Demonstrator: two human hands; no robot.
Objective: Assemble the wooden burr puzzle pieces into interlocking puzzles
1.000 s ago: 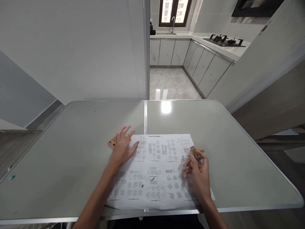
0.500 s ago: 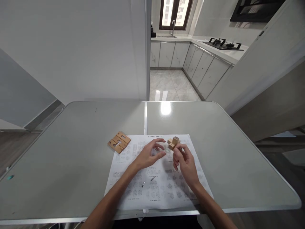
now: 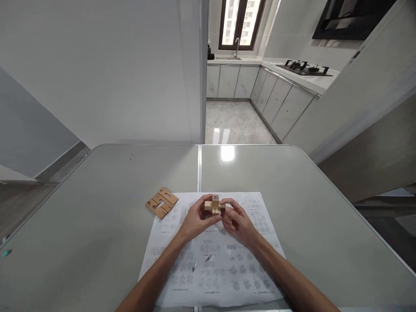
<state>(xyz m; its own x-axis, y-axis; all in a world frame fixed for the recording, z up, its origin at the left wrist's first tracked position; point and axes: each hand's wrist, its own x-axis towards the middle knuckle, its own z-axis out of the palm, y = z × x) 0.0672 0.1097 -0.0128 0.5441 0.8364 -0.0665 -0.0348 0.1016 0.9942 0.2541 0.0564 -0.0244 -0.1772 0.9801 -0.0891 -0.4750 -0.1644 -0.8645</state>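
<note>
A small wooden burr puzzle (image 3: 215,205) of crossed blocks is held above the printed sheet (image 3: 208,277). Dark marks show on its upper and front block ends. My left hand (image 3: 196,220) grips it from the left, with the thumb below and the fingers behind. From the right, my right hand (image 3: 238,220) pinches the block end on that side; its other fingers are curled under. Flat wooden pieces (image 3: 161,202) with cut-out slots and dark numbers lie together at the sheet's upper left corner, touched by neither hand.
The sheet lies on a pale grey table (image 3: 97,234) with a metal seam down its middle. A small teal object (image 3: 6,253) sits at the left edge. Beyond the table are a white wall panel (image 3: 130,69) and a kitchen with cabinets and a gas hob (image 3: 303,68).
My right hand has brought the wooden puzzle left and toward the middle. My left hand, open and apart before, has closed on its left side. The view has tipped up slightly.
</note>
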